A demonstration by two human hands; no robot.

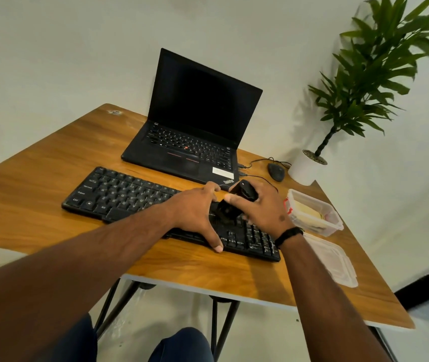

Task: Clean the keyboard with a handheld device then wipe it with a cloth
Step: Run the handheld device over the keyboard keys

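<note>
While L hand (pixel 195 212) lies flat, fingers spread, on the keyboard (pixel 119 194), R hand (pixel 260 207) grips black handheld device (pixel 230 205) w/ nozzle touching keys, on bench (pixel 51 184).

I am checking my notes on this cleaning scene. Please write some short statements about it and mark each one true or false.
1. The right hand holds a black handheld device over the keyboard. True.
2. The left hand holds a cloth. False: it rests spread on the keyboard.
3. The laptop is closed. False: it stands open, screen dark.
4. A potted plant stands at the table's far right corner. True.
5. The plastic container has its lid on. False: the lid lies beside it.
</note>
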